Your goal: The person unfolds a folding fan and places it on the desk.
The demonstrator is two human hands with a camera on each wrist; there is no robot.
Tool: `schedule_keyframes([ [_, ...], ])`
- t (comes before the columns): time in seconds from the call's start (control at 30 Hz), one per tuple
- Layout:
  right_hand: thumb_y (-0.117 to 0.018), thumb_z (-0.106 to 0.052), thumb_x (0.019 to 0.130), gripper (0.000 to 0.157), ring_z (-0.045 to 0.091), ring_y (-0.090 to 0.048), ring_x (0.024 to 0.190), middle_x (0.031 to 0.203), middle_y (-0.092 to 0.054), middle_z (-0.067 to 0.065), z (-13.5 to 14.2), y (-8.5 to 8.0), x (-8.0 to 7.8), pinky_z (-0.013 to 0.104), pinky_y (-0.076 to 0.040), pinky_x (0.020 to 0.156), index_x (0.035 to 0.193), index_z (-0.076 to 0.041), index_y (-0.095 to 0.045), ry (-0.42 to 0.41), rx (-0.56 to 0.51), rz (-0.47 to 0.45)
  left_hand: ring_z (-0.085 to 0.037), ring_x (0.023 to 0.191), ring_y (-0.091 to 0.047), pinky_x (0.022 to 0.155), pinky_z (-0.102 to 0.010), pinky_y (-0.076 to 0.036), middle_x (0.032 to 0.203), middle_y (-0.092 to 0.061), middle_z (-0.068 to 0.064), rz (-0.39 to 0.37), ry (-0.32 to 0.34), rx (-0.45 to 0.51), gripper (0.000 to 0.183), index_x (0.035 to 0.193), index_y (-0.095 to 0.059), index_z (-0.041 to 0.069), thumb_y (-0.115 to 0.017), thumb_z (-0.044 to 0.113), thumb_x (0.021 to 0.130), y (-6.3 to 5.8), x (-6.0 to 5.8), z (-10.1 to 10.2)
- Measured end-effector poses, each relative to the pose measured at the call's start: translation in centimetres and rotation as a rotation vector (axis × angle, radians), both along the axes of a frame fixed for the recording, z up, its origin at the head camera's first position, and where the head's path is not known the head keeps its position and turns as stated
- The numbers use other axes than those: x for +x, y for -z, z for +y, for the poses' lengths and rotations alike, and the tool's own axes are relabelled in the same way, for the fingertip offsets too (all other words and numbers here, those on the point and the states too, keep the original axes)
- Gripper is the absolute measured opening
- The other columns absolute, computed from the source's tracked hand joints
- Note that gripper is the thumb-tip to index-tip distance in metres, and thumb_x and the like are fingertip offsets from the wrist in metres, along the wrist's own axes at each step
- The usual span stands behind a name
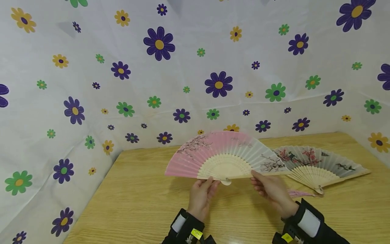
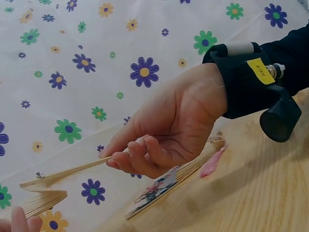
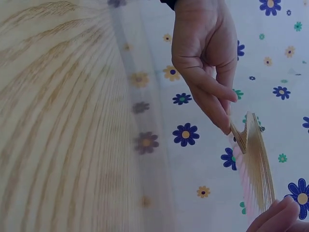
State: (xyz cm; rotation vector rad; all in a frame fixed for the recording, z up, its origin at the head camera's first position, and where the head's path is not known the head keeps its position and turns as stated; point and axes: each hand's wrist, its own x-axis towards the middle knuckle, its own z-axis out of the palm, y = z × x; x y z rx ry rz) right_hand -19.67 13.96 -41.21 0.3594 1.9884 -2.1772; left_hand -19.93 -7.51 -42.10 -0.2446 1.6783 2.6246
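A spread folding fan (image 1: 226, 156), pink on the left and pale on the right with printed blossom branches and light ribs, is held up above the table. My left hand (image 1: 203, 196) pinches its lower left edge by the pivot, thumb in front. With thumb and fingers my right hand (image 1: 272, 191) grips the lower right guard stick. In the left wrist view the right hand (image 2: 169, 125) has that stick between thumb and fingers. The right wrist view shows the left hand (image 3: 205, 63) pinching the opposite end of the ribs (image 3: 258, 164).
A second spread fan (image 1: 317, 166), greyish with red blossoms, lies on the wooden table (image 1: 137, 203) at the right, partly behind the held fan. Its pink tassel (image 1: 300, 193) lies beside the pivot. A flower-printed cloth (image 1: 189, 67) hangs behind and at the sides.
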Motion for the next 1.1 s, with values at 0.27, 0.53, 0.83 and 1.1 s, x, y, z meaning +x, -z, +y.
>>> schedule_keyframes([
  [0.27, -0.049, -0.018, 0.112, 0.027, -0.001, -0.062, 0.069, 0.079, -0.069, -0.009, -4.3, 0.5, -1.8, 0.009, -0.054, 0.062, 0.101, -0.007, -0.072, -0.105, -0.253, 0.013, -0.001, 0.069, -0.073, 0.069, -0.011, -0.060, 0.075, -0.072, 0.003, -0.044, -0.118, 0.036, 0.015, 0.106, -0.066, -0.011, -0.056, 0.001, 0.106, 0.6, -1.0, -3.9],
  [0.53, -0.047, -0.009, 0.111, 0.027, -0.001, -0.063, 0.063, 0.074, -0.069, -0.003, -7.6, 1.6, -2.3, 0.007, -0.054, 0.059, 0.119, 0.013, -0.062, -0.147, -0.326, -0.063, -0.002, 0.065, -0.071, 0.066, -0.013, -0.061, 0.071, -0.071, 0.002, -0.157, -0.187, -0.068, 0.023, 0.117, -0.065, -0.020, -0.058, -0.002, 0.103, 2.0, -1.0, -7.9],
  [0.83, -0.045, -0.034, 0.113, 0.058, 0.009, -0.074, 0.077, 0.089, -0.077, 0.006, -5.7, 2.1, -0.6, 0.015, -0.062, 0.072, 0.126, 0.021, -0.059, -0.366, -0.191, -0.164, -0.014, 0.081, -0.075, 0.080, -0.028, -0.066, 0.096, -0.075, -0.016, -0.323, 0.045, -0.263, 0.051, 0.140, -0.046, -0.023, -0.059, 0.014, 0.107, 0.6, -0.2, -11.3],
  [1.1, -0.058, -0.031, 0.107, 0.049, 0.019, -0.074, 0.097, 0.107, -0.077, 0.013, -0.1, -0.2, -0.3, 0.033, -0.064, 0.088, 0.126, 0.014, -0.066, -0.680, 0.212, 0.178, -0.011, 0.091, -0.076, 0.084, -0.026, -0.064, 0.114, -0.076, -0.017, -0.172, 0.230, -0.489, 0.046, 0.143, -0.047, -0.019, -0.054, 0.012, 0.109, -3.2, 0.2, -14.7],
])
